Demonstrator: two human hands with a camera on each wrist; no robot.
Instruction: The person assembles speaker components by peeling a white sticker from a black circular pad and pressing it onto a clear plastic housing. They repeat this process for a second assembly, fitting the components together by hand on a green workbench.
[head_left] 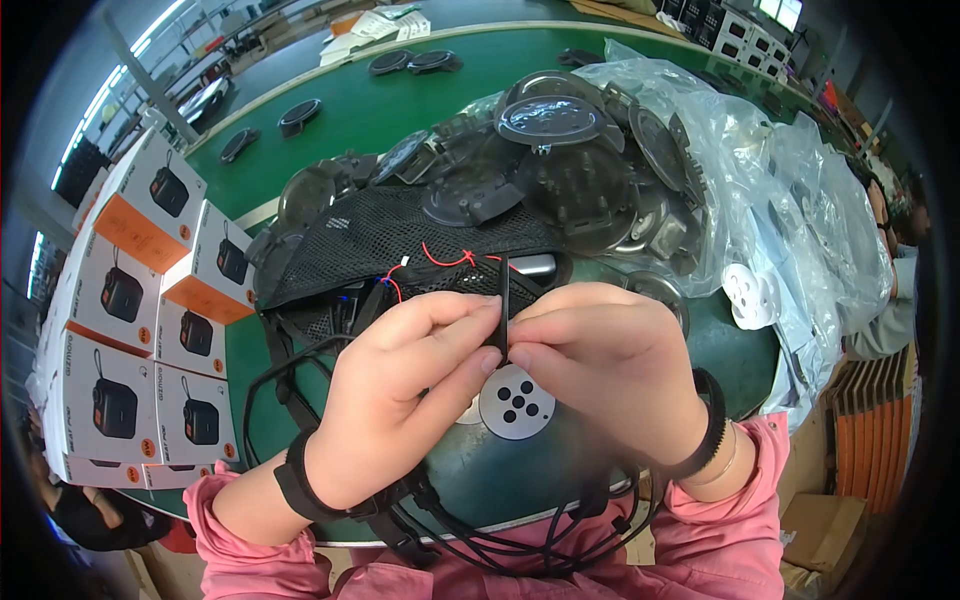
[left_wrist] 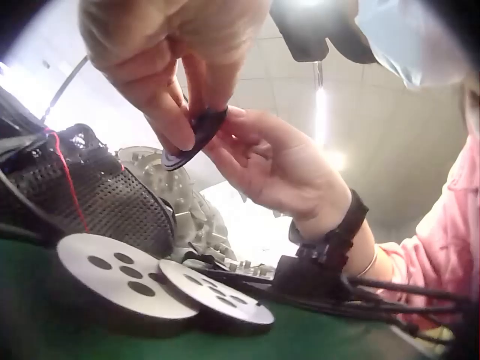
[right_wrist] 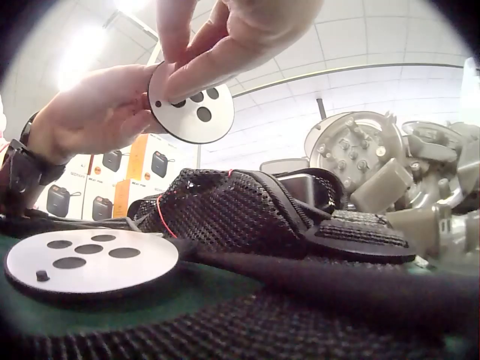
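Up over the green table, both hands pinch a thin round disc (right_wrist: 176, 118), held on edge in the head view. Its white face carries black round spots, and its rim is dark. My left hand (head_left: 390, 390) grips one side between thumb and fingertips. From the other side, my right hand (head_left: 615, 350) pinches it, fingertips laid against the white face in the right wrist view. Below the hands, a similar spotted disc (head_left: 517, 402) lies on the table, overlapping a second disc (left_wrist: 120, 274), which the left hand mostly hides in the head view.
Behind the hands lies a black mesh bag (head_left: 400, 235) with red wires, backed by piled smoky plastic shells (head_left: 580, 190). White product boxes (head_left: 110, 390) are stacked at left. Clear plastic bags (head_left: 740, 160) and more white discs (head_left: 750, 295) occupy the right. Black cables (head_left: 520, 550) run along the front edge.
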